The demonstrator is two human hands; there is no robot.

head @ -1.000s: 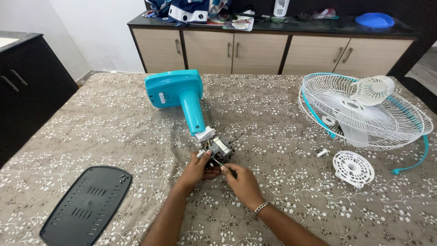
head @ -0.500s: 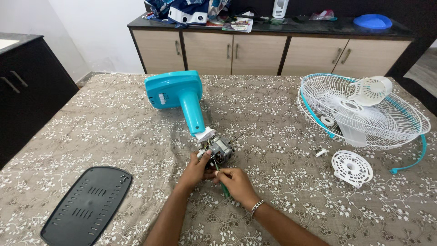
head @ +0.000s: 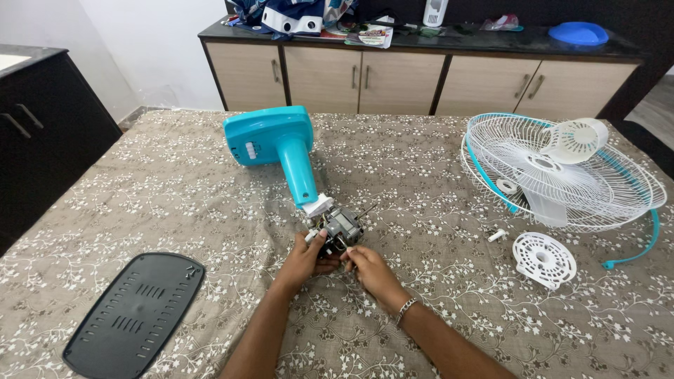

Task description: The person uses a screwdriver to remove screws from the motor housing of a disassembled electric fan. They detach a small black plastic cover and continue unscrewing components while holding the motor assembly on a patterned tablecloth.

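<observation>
A bare fan motor [head: 340, 228] is seen at the centre of the frame, lying on a worktop [head: 175, 203] covered by a brown cloth with white flowers. The motor is joined to the neck of a turquoise fan stand [head: 277, 144], which is laid on its side toward the upper left. The left hand [head: 307, 261] is closed around the near end of the motor, its thumb raised against the housing. The right hand [head: 368, 272] is pinched at the same end, just beside the left; what its fingertips grasp cannot be told. A black vented cover [head: 133, 314] is placed at the lower left. At the right, a white wire fan guard [head: 562, 175] is laid flat, with a small round white disc [head: 544, 260] set just below it.
</observation>
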